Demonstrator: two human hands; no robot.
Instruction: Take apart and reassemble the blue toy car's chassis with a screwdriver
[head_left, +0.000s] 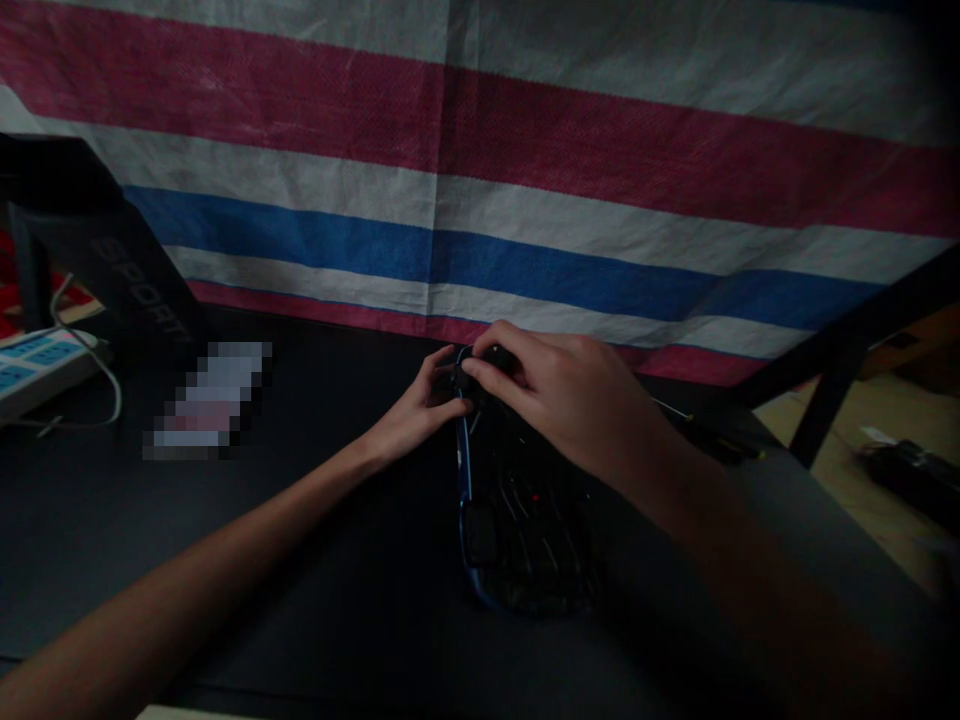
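Observation:
A long black object [536,540] with a blue edge and a ribbed upper face lies lengthwise on the dark table. Its kind is hard to tell in the dim light; a small red spot shows on it. My left hand [416,415] grips its far end from the left, thumb and fingers on either side of the blue edge. From the right, my right hand [559,385] reaches over the same end, thumb and forefinger pinched around a small dark part there. That part is too dark to name, and the right palm hides some of the object.
On the dark tabletop [322,560], a pixelated flat item [214,400] lies to the left. A white power strip [45,365] with a cable and a black "SPORT" stand [127,250] are farther left. A screwdriver [724,443] lies at right. Striped sheeting [442,180] hangs behind.

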